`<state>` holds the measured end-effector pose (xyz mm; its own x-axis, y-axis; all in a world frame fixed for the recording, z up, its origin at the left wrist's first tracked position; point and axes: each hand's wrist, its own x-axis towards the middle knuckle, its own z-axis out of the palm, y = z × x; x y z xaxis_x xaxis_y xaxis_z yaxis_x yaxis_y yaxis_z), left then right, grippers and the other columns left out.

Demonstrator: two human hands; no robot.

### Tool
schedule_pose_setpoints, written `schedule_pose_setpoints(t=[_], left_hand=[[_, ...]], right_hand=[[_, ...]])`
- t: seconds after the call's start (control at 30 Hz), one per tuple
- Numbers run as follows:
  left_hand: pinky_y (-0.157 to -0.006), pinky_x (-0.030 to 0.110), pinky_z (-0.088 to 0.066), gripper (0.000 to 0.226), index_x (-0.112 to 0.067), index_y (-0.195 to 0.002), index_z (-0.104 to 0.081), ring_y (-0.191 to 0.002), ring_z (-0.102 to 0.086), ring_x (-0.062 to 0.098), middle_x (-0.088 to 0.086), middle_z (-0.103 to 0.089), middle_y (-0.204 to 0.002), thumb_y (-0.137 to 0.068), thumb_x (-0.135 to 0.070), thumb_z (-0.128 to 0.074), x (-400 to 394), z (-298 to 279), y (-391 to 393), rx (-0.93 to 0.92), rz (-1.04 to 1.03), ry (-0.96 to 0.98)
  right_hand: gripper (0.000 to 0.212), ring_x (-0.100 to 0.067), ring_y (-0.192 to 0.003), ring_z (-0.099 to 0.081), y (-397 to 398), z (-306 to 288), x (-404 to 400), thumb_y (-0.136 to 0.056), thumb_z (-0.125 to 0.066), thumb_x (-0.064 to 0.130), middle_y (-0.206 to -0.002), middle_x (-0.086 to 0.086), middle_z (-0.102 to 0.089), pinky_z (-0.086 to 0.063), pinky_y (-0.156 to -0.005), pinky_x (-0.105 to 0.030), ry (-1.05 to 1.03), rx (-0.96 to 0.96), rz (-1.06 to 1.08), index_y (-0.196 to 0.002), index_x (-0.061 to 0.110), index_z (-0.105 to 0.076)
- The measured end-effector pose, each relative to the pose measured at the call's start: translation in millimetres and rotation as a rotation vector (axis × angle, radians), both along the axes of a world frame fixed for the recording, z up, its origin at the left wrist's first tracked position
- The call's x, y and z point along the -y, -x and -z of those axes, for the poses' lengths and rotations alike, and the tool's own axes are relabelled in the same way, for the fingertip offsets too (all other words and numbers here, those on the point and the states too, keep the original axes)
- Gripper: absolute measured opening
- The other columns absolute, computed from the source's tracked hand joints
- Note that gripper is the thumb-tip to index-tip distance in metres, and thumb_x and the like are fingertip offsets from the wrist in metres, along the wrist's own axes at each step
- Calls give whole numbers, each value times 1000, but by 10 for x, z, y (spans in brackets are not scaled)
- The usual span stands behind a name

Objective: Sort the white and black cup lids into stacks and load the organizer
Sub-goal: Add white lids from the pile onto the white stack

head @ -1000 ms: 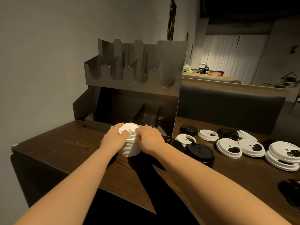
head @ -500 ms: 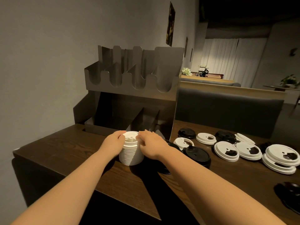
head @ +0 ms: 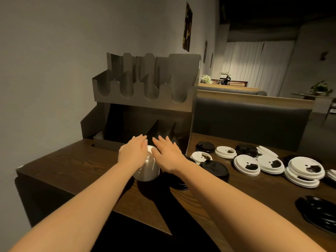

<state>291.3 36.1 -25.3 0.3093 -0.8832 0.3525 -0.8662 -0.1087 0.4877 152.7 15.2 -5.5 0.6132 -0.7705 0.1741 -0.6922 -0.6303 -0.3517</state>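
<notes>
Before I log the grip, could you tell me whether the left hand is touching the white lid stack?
Touching. In the head view the left hand lies flat against the left side of the white lid stack, fingers straight, with no gap showing between them.

Bare table (head: 76, 166) leftward; scattered lids (head: 246, 164) crowding the right.

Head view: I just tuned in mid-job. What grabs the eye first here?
Both hands, left hand and right hand, fingers spread flat, flank a tall stack of white lids near the table's middle. Behind it stands the metal organizer, its scalloped upper slots showing no lids. To the right, loose white lids and black lids lie scattered, unsorted.
</notes>
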Motion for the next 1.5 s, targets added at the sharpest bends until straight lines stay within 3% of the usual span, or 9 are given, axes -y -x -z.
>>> schedule_pose_setpoints(t=[0.27,0.6,0.83,1.07,1.23,1.37,1.5], left_hand=[[-118,39,-18,40,-22,-142,-41,-146,-16,13,-3,-31,-154,-103,-24,-32,-22,-120,895,-37,216,64],[-120,39,0,40,-17,-136,-49,-146,-13,14,-2,-37,-151,-101,-18,-31,-87,-98,2203,143,417,50],[-118,36,-5,39,-15,-133,-50,-146,-16,16,0,-42,-147,-97,-16,-35,-53,146,3025,19,536,4],[-118,43,-3,67,-25,-151,-17,-148,-1,23,3,-11,-160,-94,-49,-43,-49,450,3731,84,651,-245],[-117,46,-6,69,-31,-151,-14,-147,-1,28,7,-7,-160,-93,-58,-40,14,669,4139,181,684,-324],[-117,46,-3,73,-33,-151,-12,-147,3,28,8,-4,-160,-90,-62,-40,174,673,4265,147,716,-281],[-116,45,8,72,-26,-152,-5,-147,10,23,6,1,-161,-94,-53,-39,393,662,4223,55,478,-23]], right_hand=[[50,-23,-147,4,724,67,-96,-101,-14,46,-158,-1,-21,7,-116,-45,-2,81,178,-146,32,-33],[48,-20,-147,1,1920,157,-214,-101,-19,46,-156,0,-26,5,-116,-49,8,144,501,-140,33,-42],[56,-19,-147,1,2744,305,-372,-97,-18,55,-158,-1,-21,7,-114,-51,0,68,722,-143,29,-39],[63,-24,-147,-1,3702,527,-586,-95,-21,59,-158,-5,-18,6,-110,-62,45,-130,1030,-147,25,-31],[64,-35,-145,8,4289,718,-640,-95,-24,55,-160,-11,-3,3,-104,-74,-88,-142,1325,-151,26,-17],[62,-33,-146,8,4487,803,-509,-98,-24,51,-160,-10,4,0,-108,-68,-48,-170,1181,-152,27,-4],[54,-22,-146,-9,4564,790,-270,-101,-32,35,-158,-7,-14,-2,-117,-51,51,85,885,-150,20,-19]])
